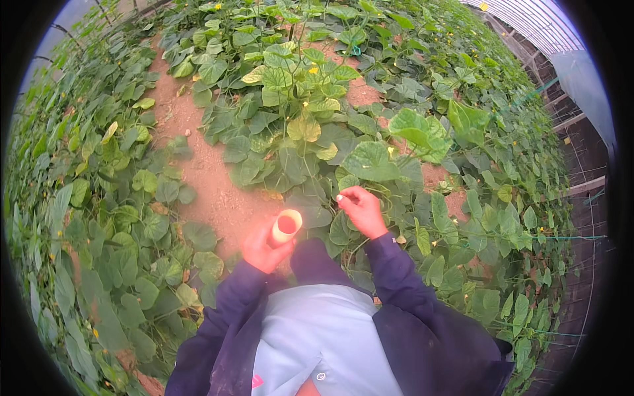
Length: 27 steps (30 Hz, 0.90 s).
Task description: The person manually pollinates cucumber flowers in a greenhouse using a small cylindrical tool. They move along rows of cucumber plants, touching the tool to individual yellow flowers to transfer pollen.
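My left hand (262, 250) is wrapped around a pale yellowish cup (287, 225) with an open round mouth, held over the bare soil; what is inside cannot be made out. To its right, my right hand (363, 210) is raised beside cucumber-like vine leaves (371, 161), its thumb and index finger drawn together. Whether something small is pinched between those fingertips cannot be told. Yellowing leaves (304, 127) and small yellow flowers (313, 71) show on the plant in front of me.
Dense leafy vines (114, 267) spread on both sides. A reddish soil path (208, 183) runs between the rows. Thin green strings (564, 237) cross at the right, near the greenhouse frame (569, 121) and its plastic sheeting (579, 74).
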Each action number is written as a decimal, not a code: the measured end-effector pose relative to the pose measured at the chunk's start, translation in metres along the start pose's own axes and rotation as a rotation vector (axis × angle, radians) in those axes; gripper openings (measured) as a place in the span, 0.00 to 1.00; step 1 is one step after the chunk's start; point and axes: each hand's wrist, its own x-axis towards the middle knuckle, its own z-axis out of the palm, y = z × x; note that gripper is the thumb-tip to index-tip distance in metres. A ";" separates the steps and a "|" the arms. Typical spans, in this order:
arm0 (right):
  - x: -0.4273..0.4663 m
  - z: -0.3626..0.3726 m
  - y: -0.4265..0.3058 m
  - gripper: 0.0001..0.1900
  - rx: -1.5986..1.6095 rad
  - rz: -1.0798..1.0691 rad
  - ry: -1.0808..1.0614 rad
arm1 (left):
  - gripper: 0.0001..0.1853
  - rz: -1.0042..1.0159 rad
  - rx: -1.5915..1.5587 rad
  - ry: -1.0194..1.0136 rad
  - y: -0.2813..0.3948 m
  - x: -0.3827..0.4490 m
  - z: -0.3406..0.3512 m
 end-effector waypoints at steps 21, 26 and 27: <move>0.484 0.073 0.047 0.23 0.396 0.187 0.610 | 0.33 -0.050 0.012 -0.244 -0.182 0.398 -0.029; 0.505 0.079 0.041 0.21 0.419 0.225 0.525 | 0.35 -0.015 0.069 -0.322 -0.228 0.496 0.003; 0.506 0.075 0.041 0.21 0.397 0.226 0.525 | 0.35 0.017 0.067 -0.335 -0.240 0.510 0.016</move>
